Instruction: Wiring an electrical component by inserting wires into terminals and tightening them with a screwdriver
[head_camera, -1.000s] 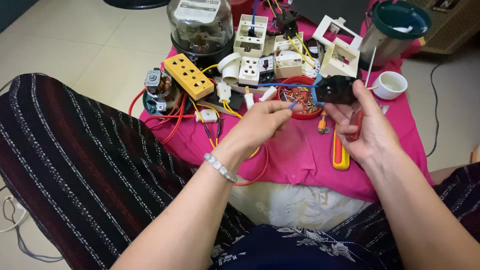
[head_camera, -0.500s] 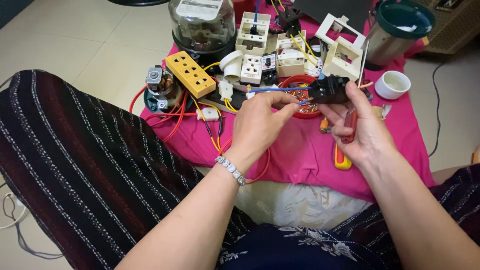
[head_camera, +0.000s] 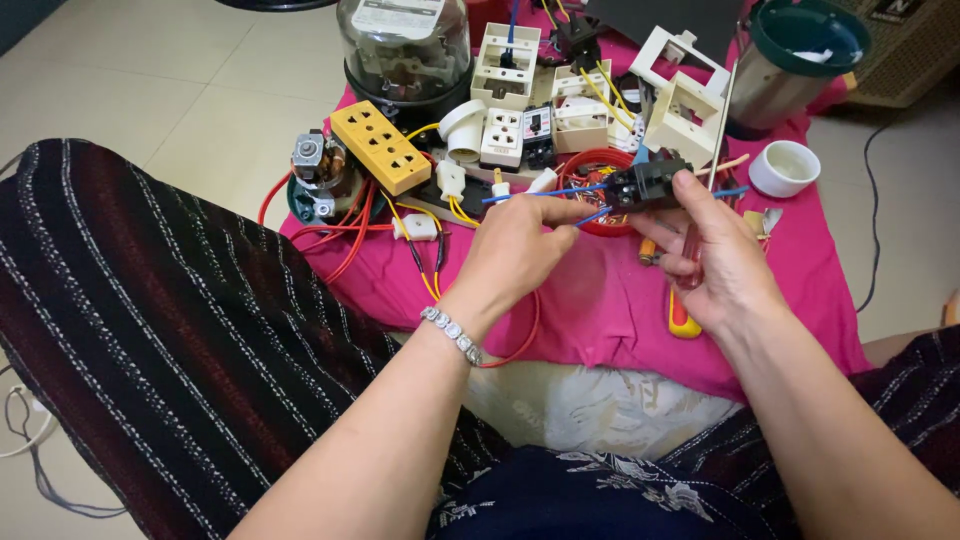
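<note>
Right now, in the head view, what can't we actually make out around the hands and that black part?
- Black electrical part: its terminals are too small, and the right hand covers its lower side.
- Blue wire: its held end is hidden behind the left hand fingers.
- Screwdriver: only the yellow and red handle end shows below the right palm.
- Glass-domed meter: top cut off by the frame edge.

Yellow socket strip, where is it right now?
In the head view the yellow socket strip lies upper left on the pink cloth, in front of the glass-domed meter, left of the left hand.
</note>
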